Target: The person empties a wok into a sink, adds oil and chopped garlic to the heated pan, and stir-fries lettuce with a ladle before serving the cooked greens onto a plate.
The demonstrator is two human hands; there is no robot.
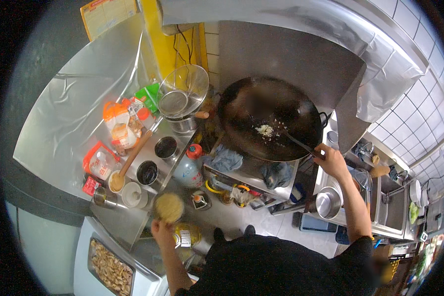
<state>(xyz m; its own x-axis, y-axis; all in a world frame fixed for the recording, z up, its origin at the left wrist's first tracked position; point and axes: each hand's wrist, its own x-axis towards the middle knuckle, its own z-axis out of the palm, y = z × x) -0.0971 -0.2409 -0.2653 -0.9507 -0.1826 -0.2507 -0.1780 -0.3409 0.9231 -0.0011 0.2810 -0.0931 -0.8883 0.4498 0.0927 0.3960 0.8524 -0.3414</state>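
My right hand (331, 161) is closed on the handle of a long cooking spatula (304, 145). The spatula's blade rests in a large dark wok (240, 122), touching a small heap of chopped pale food, perhaps minced garlic (265, 130). At the lower left my left hand (163, 230) is at the near rim of a round container of yellowish food (169, 208); its fingers appear to grip the rim, slightly blurred. Beside that container stand a white tub (132, 195) and a dark-capped bottle with an orange top (199, 199).
Two metal pots of dark liquid (147, 172) and seasoning bags (120, 125) stand on the left counter. A wire strainer (183, 90) lies over a pot. Cloths (225, 158) lie before the wok. A steel saucepan (328, 202) sits at right; a tray of brown food (110, 267) lower left.
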